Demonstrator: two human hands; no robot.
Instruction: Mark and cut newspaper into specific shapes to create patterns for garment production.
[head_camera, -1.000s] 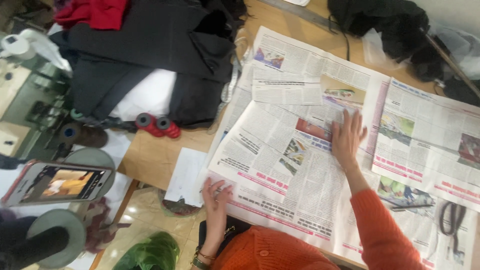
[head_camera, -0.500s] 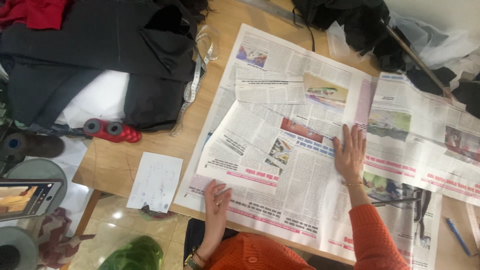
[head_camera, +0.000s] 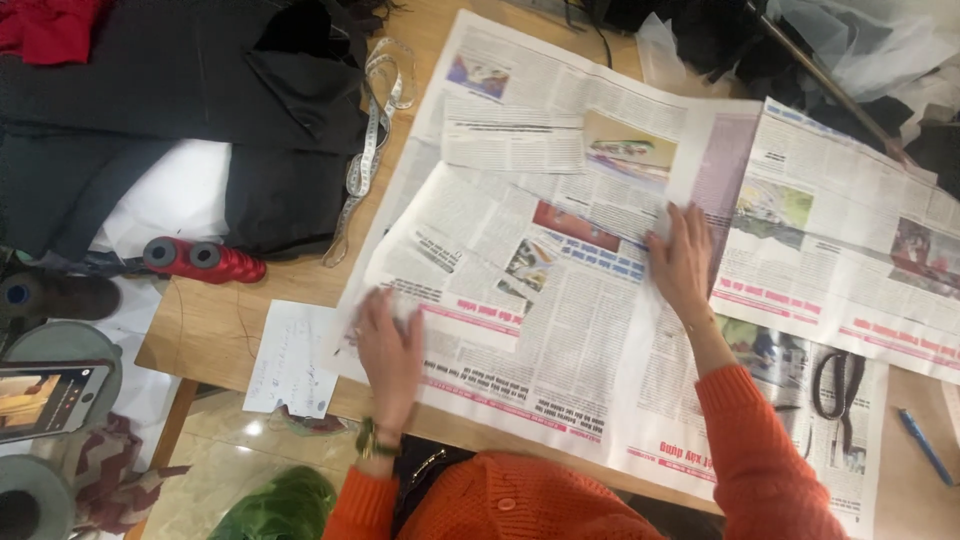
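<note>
While both hands press flat on it, the newspaper (head_camera: 560, 330) lies spread across the wooden bench (head_camera: 200, 325). Left hand (head_camera: 388, 345) rests palm down, fingers apart, at the sheet's near-left edge, slightly blurred; right hand (head_camera: 682, 262) lies flat with fingers spread near the middle fold; neither grip closes on anything. A second newspaper sheet (head_camera: 850, 250) sits just to the right. Scissors (head_camera: 835, 385) and a blue pen (head_camera: 925, 445) lie right. Red thread spools (head_camera: 205, 260), black fabric (head_camera: 200, 120), a measuring tape (head_camera: 370, 150) and a white paper slip (head_camera: 290, 360) lie left.
</note>
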